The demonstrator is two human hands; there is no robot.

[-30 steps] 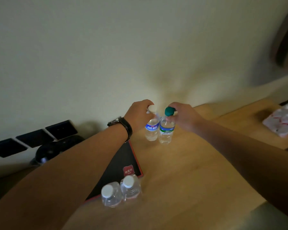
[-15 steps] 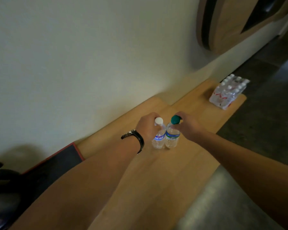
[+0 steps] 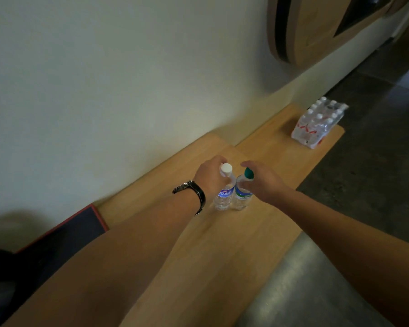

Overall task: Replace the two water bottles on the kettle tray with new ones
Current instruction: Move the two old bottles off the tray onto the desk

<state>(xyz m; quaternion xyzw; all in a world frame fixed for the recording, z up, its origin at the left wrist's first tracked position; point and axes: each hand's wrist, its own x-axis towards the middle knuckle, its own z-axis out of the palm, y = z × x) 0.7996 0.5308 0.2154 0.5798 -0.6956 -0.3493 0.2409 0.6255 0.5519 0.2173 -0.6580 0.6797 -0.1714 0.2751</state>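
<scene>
A: Where are the btls rn?

B: Both upright on the wooden counter (image 3: 222, 251), touching side by side, mid-depth, well right of the dark tray (image 3: 64, 234) at the counter's left end. White-cap bottle (image 3: 224, 190) on the left, green-cap bottle (image 3: 242, 193) on the right.

A: Grips?

B: Left hand (image 3: 210, 177) curled round the white-cap one's neck/shoulder, fingers closed on it. Right hand (image 3: 263, 180) wrapped on the green-cap one's top, thumb side on the shoulder, cap poking out. Can't tell if either is being squeezed or just touched.

A: What does the next move hinge on?

B: Long axes vertical, hands on from above and the outer sides, so each btl sits directly under its own hand. If they're staying here, I'd guess plain let-go. The wrapped pack (image 3: 316, 123) sits at the counter's far right end, nearer the R hand.
</scene>
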